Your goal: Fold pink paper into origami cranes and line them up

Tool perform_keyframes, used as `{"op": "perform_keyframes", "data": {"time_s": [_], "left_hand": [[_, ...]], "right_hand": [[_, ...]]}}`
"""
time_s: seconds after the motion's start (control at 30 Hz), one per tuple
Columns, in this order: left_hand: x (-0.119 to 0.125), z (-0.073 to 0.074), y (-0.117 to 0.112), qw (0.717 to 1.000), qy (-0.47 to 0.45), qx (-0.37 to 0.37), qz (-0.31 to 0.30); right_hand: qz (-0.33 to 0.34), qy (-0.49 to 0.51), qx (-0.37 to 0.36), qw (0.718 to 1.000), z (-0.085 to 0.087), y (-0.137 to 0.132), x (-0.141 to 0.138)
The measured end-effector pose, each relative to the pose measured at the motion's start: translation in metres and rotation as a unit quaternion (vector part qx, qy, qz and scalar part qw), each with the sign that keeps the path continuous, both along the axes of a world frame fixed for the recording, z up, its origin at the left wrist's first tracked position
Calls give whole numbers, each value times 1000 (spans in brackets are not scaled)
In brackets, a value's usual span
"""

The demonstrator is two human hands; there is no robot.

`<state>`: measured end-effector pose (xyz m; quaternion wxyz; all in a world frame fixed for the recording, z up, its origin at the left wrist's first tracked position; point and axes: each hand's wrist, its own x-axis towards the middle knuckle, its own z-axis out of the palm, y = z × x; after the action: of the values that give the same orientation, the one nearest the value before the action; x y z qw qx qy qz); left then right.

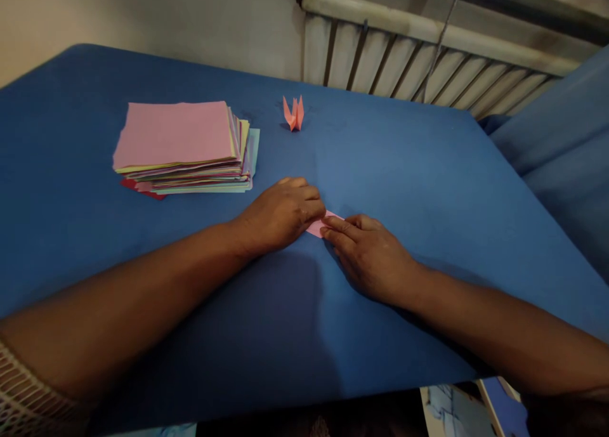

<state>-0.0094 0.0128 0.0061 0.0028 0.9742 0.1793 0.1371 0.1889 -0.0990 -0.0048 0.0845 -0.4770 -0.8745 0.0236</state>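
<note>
A small piece of folded pink paper [316,228] lies on the blue tabletop between my two hands, which cover most of it. My left hand [290,212] is closed, fingers curled down over the paper's left part. From the right, my right hand [368,250] grips the other part, its fingers pressed together on the paper. The fold's full shape is hidden under my fingers. Beyond my hands, a folded orange-pink paper crane [294,115] stands upright, apart from both.
A thick stack of coloured paper [178,136], pink on top, sits at the left of the blue table [404,164]. Behind the table's back edge is a white radiator [380,59] with a cord hanging over it. Blue fabric [566,139] hangs at the right.
</note>
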Motion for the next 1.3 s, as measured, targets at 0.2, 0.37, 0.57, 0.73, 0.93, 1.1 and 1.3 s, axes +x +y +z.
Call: {"op": "perform_keyframes", "data": {"time_s": [0.2, 0.37, 0.57, 0.73, 0.93, 1.1, 1.3], "left_hand": [[-2, 4, 1, 999, 9, -39, 4], [-4, 4, 1, 998, 8, -52, -18], [-5, 1, 3, 994, -16, -109, -7], [-9, 3, 5, 983, -31, -178, 41], [-13, 9, 8, 974, -24, -218, 54], [-22, 16, 12, 984, 27, -178, 21], [-21, 26, 0, 993, 53, -107, -7]], "right_hand": [[0, 3, -2, 1000, 2, -1, 1], [-12, 11, 14, 1000, 3, -2, 0], [-5, -3, 20, 1000, 2, -2, 0], [-4, -21, 12, 1000, 3, -4, 0], [-8, -26, 15, 1000, 3, -4, -1], [-7, -33, 12, 999, 6, -4, -2], [-14, -31, 5, 999, 6, -5, -2]]}}
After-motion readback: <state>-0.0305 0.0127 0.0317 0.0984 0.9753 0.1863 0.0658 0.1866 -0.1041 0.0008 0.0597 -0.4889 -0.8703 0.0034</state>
